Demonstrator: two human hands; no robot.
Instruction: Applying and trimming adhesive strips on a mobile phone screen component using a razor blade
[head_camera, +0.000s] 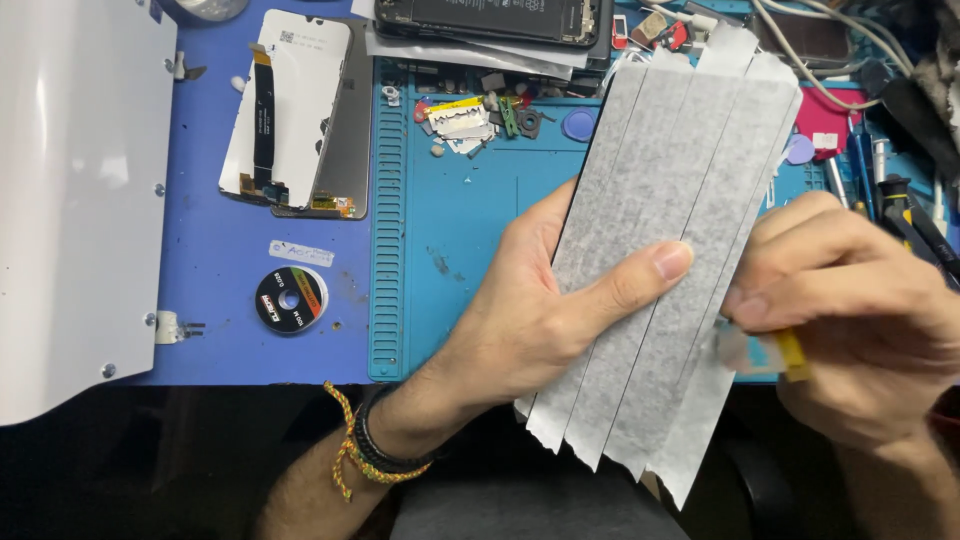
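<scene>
Item held: a flat phone panel (640, 270) wrapped in overlapping grey-white tape strips (700, 200), in my left hand (530, 320), whose grip is clamped on it, thumb pressed across the taped face and fingers hidden behind. My right hand (850, 330) has its grip closed on a small yellow-handled blade tool (775, 355), the tip touching the panel's right edge low down. Position: the panel is raised above the blue work mat (450, 240), clear of the desk (220, 200). Orientation: long axis runs from lower left to upper right, the top end tilted away toward the far clutter, loose tape tails hanging off the near end. Risks, as I judge them: the blade could slip along the tape and nick my left thumb, which lies close to its path; prying too hard at the edge could crack the panel; the one-handed hold could let it twist and drop onto the mat. Nearby: a second white phone screen (300, 100), a small round tape reel (290, 298), a white sheet (70, 200), scattered small parts (470, 120).
</scene>
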